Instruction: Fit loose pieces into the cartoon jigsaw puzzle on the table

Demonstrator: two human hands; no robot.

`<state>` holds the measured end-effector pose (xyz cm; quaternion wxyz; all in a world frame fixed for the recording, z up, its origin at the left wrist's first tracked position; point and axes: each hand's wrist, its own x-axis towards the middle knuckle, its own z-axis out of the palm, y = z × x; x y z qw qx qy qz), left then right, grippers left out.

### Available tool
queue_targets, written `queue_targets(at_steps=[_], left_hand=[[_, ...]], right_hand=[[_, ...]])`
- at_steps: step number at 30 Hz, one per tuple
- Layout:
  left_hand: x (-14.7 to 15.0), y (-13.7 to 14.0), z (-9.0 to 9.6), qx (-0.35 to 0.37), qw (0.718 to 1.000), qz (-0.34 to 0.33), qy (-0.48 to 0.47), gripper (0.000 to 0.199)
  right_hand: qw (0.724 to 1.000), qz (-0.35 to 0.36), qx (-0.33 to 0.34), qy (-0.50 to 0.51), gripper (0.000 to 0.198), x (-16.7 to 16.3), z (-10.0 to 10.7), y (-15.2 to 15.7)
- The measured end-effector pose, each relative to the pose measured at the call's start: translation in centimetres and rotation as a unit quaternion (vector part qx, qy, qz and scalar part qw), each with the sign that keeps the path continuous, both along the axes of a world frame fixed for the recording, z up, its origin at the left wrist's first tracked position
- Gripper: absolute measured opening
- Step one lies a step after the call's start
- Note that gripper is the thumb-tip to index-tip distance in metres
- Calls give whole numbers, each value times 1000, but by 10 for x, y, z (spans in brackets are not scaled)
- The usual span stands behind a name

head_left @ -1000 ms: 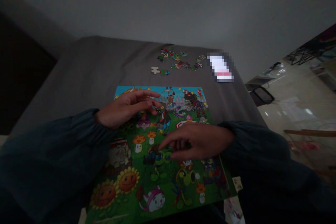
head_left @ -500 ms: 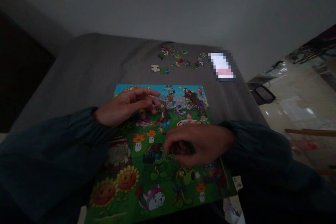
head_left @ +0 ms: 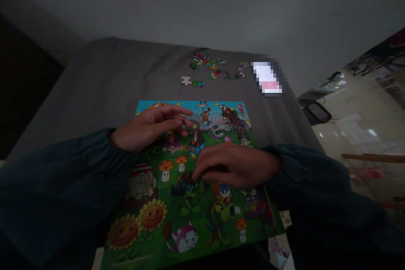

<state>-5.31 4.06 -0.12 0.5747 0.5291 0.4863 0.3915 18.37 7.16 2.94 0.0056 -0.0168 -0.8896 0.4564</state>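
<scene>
- Nearest to me, the jigsaw puzzle [head_left: 177,219] lies flat on the grey cloth-covered surface [head_left: 104,80], its near edge at the bottom of the view; sunflowers, a white cat-like figure and a green pea plant show along that near part.
- At the puzzle's near right corner a bit of printed paper [head_left: 281,244] sticks out from under it; I cannot tell what it is.
- My right hand [head_left: 236,164] rests palm down on the middle of the puzzle, fingers held close together and lying flat, the fingertips [head_left: 198,174] touching the picture just beside a dark patch; I cannot tell whether a piece sits under them.
- My left hand [head_left: 152,126] hovers over the upper left part of the puzzle, fingers loosely spread and pointing right, thumb and forefinger close around a small dark piece [head_left: 189,128]; the light is too dim to be sure it is pinched.
- Both forearms are in dark sleeves [head_left: 63,185].
- Beyond the puzzle's far edge, well apart from both hands, a scatter of loose pieces [head_left: 215,69] lies on the cloth, with one pale piece [head_left: 186,80] face down at its left.
- Just right of the scatter is a blurred-out white object [head_left: 267,78].
- Off the right side, a glossy floor [head_left: 357,126] shows.
</scene>
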Motion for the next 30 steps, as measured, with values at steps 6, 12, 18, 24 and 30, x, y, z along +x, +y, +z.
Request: queue_targets(at_steps=[6,12,18,24,30], left_hand=[[0,0,0,1,1000,-1,3,28],[1,-1,1,-11,1000,0,-7,30],[1,0,2,-14,1000,5,-1,27],[2,-1,3,-23,1000,8,-12,26],[2,-2,5,-46,997,19,-65,26]], right_hand=[[999,26,-4,32,27,-2,-1,0],[998,49,-16,46,32,-6,-12,-6],[984,120,86,98,42,-9,-14,-9],[959,107,251,72,30,1,-10,-6],[951,102,284,66,30,3,-7,-6]])
